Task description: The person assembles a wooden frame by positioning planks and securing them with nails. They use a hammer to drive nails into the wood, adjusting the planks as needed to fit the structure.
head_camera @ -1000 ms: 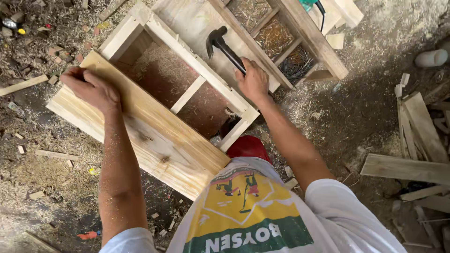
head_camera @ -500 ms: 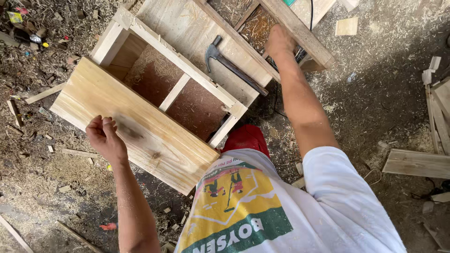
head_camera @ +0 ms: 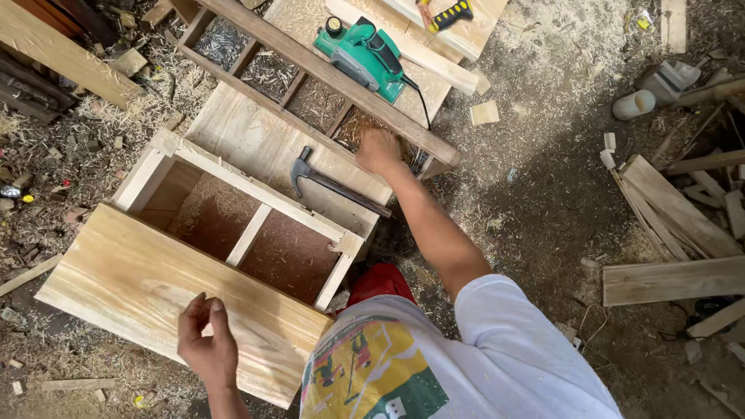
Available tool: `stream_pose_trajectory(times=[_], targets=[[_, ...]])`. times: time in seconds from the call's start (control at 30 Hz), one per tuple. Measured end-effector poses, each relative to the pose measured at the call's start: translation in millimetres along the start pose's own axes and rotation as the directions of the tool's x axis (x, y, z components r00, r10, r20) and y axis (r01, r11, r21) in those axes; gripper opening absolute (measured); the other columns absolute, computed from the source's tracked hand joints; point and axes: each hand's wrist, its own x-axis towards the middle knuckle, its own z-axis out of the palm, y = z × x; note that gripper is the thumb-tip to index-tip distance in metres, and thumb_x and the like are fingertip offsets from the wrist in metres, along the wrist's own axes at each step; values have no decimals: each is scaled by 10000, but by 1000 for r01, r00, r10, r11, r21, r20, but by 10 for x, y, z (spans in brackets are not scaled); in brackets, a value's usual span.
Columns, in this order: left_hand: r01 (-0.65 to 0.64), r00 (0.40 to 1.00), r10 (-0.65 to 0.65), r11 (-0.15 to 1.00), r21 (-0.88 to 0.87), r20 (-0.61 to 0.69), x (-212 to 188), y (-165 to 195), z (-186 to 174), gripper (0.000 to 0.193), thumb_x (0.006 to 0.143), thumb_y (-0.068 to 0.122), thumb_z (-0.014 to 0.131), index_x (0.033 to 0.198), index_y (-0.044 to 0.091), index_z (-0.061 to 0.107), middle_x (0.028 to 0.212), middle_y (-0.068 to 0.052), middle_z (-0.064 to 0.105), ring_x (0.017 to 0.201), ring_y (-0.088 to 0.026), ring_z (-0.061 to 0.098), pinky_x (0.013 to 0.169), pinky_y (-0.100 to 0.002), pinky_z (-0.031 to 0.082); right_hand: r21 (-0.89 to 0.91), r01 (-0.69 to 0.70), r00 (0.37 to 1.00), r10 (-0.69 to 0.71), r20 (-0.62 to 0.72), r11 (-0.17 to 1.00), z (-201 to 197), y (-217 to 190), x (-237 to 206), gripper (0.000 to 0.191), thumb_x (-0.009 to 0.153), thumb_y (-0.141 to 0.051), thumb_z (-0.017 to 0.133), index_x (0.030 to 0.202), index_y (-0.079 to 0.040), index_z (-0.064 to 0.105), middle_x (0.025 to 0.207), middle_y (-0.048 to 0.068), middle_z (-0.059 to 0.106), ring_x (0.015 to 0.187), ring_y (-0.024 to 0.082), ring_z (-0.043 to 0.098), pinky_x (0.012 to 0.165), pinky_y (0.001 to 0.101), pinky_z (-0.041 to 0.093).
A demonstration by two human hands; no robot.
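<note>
Head view shows us crouched over a pale wooden box frame (head_camera: 256, 225) that lies on the sawdust-strewn floor (head_camera: 543, 194). Our left hand (head_camera: 208, 341) hovers over the wide plank (head_camera: 155, 287) that forms the near side of the box, close to that plank's near edge, with the fingers loosely curled together and nothing held in them; whether the fingertips touch the wood we cannot tell. Our right hand (head_camera: 378, 150) reaches forward, past the far edge of the box, and lies at the near end of a dark wooden ladder-like frame (head_camera: 326, 74). Its fingers are bent down into the shavings there, and we cannot tell whether they grip anything. A claw hammer (head_camera: 330, 182) lies on the flat board at the far side of the box, just left of the right forearm, its head toward the left and untouched by either hand. Beyond the dark frame a green electric planer (head_camera: 366, 56) sits on pale boards, its cord trailing toward the right hand. Loose planks (head_camera: 675, 217) lie on the floor well off to the right.
</note>
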Motion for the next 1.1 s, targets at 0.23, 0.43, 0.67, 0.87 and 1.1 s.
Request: stream_pose_trajectory(times=[0.23, 0.43, 0.67, 0.87, 1.1], targets=[[-647, 748, 549, 729, 225, 374, 24, 524, 850, 515, 830, 77, 686, 1319, -43, 575, 1197, -223, 650, 989, -363, 593, 867, -433, 513, 319, 620, 731, -676, 96, 717, 525, -558, -1341, 78, 852, -105, 678, 894, -66, 732, 859, 126, 755, 857, 302, 722, 792, 439, 545], [-488, 820, 362, 846, 212, 444, 112, 227, 591, 139, 896, 45, 685, 1035, 43, 680, 924, -122, 601, 898, -313, 608, 779, -436, 530, 474, 428, 724, -606, 328, 769, 876, -744, -1189, 198, 933, -209, 725, 1015, -29, 719, 885, 96, 764, 826, 221, 735, 761, 352, 573], [58, 998, -59, 996, -65, -8, 439, -591, -260, 221, 973, 97, 722, 1177, 31, 774, 857, -134, 584, 768, -250, 586, 702, -371, 510, -86, 364, 919, -373, -129, 927, 1551, -620, -242, 512, 866, -288, 854, 1160, 24, 575, 1043, 210, 623, 995, 375, 613, 871, 492, 492], [243, 877, -350, 914, -325, -329, 963, -1518, -1074, 252, 959, 142, 748, 1193, 53, 715, 1002, -84, 791, 936, -146, 756, 840, -306, 616, 328, 106, 992, -122, 31, 939, 1561, -753, -246, 332, 989, -272, 675, 1155, -19, 537, 765, 21, 600, 657, 186, 590, 596, 355, 473], [21, 880, -123, 975, -221, -460, 1820, -2034, -1037, 159, 1036, 185, 666, 1111, 72, 748, 982, -48, 777, 885, -147, 741, 793, -325, 614, 674, 257, 941, -337, -12, 692, 1149, -1774, -735, 299, 1172, -293, 469, 1254, -11, 527, 698, -15, 487, 533, 77, 463, 498, 247, 424]])
